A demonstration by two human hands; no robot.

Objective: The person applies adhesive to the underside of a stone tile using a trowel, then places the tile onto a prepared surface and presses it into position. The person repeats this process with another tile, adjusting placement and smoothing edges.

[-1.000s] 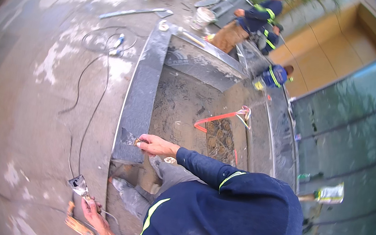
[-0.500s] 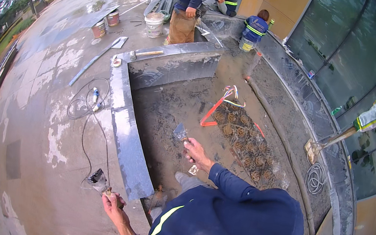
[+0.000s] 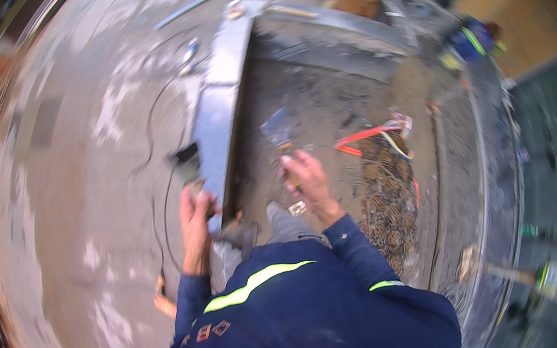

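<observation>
My left hand point(image 3: 197, 212) grips the handle of a putty knife point(image 3: 184, 158) with a dark, smeared blade, held beside the long grey stone coping point(image 3: 216, 115) of the planter's left wall. My right hand point(image 3: 303, 177) grips a second putty knife point(image 3: 276, 127), its wide blade pointing up and forward over the planter's muddy floor point(image 3: 304, 92). Both blades are blurred by motion. My legs in grey trousers show below my hands. Beyond the right knife lie orange tubes point(image 3: 362, 136) with thin coloured wires, over a strip of dark patterned pieces point(image 3: 382, 196).
A cable with connectors point(image 3: 189, 55), a long straight tool point(image 3: 195, 7) and an orange tool point(image 3: 164, 300) lie on the paving left of the planter. Co-workers point(image 3: 475, 41) are at the far end. A long-handled item point(image 3: 507, 272) leans near the glass wall on the right.
My right hand has left the coping and is now out over the planter. My left hand has risen with its knife from the lower left to beside the coping. The view has shifted.
</observation>
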